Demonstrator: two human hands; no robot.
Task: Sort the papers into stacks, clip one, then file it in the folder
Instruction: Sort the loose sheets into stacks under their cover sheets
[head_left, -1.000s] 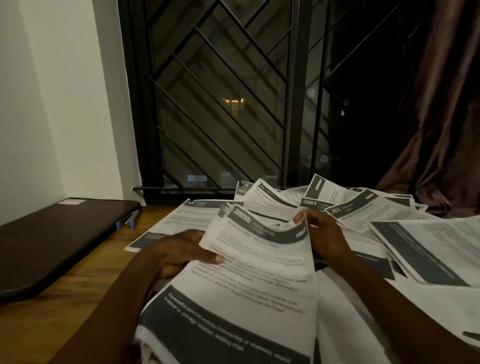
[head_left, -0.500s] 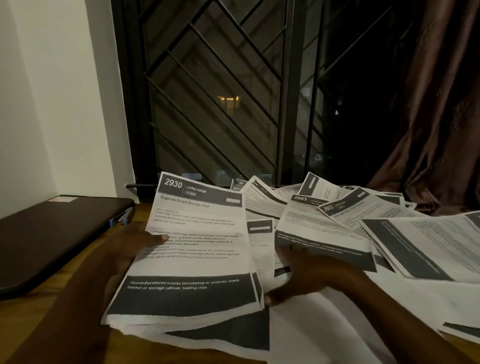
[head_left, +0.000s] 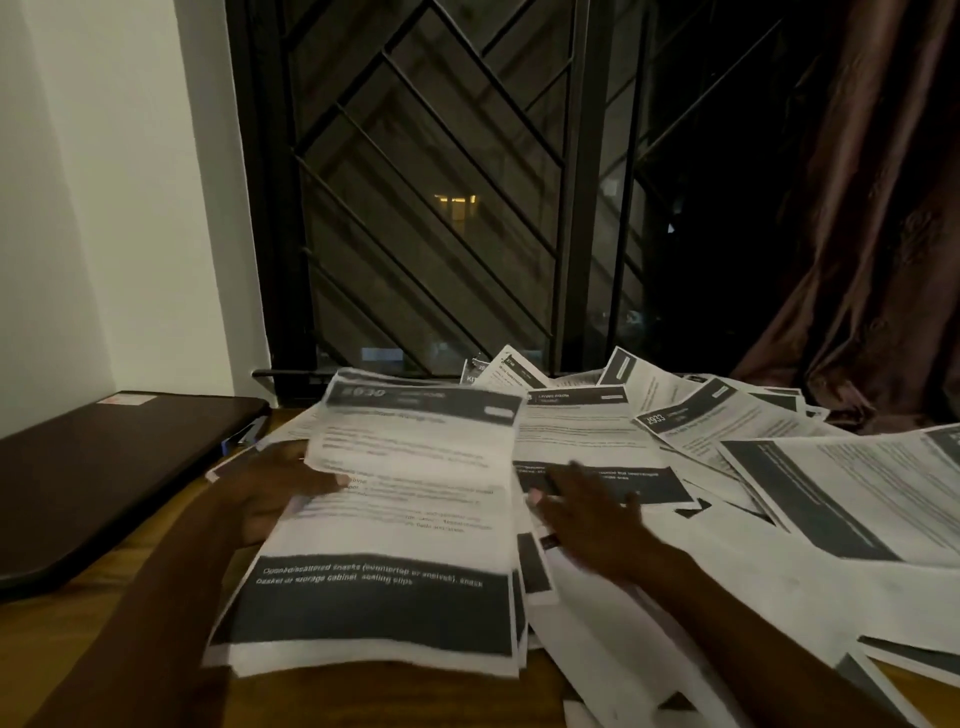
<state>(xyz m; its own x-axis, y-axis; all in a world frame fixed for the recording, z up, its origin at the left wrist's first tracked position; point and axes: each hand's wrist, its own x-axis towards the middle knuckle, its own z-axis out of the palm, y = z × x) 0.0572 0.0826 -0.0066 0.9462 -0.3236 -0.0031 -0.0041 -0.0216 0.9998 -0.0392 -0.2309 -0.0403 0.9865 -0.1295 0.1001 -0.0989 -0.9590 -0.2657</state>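
Head view, and the held stack (head_left: 405, 519) is filling the middle. It is white printed sheets, the top one showing a dark header band numbered 2930 and a wider dark band at the bottom, with more edges peeking out beneath. The left hand (head_left: 275, 493) is gripping its left edge, thumb lying on top, over the near-left of the wooden table (head_left: 130, 582). The right hand (head_left: 587, 525) is hovering flat just beside it, fingers straight and spread, holding nothing. Under and beyond it the loose papers (head_left: 831, 493) are sprawling rightward, overlapping too much to count. That is making one held stack, two hands and one dark folder (head_left: 104, 467), lying closed at far left against the wall (head_left: 104, 208). Behind, one window grille (head_left: 441, 182) and one brown curtain (head_left: 883, 234) are standing.
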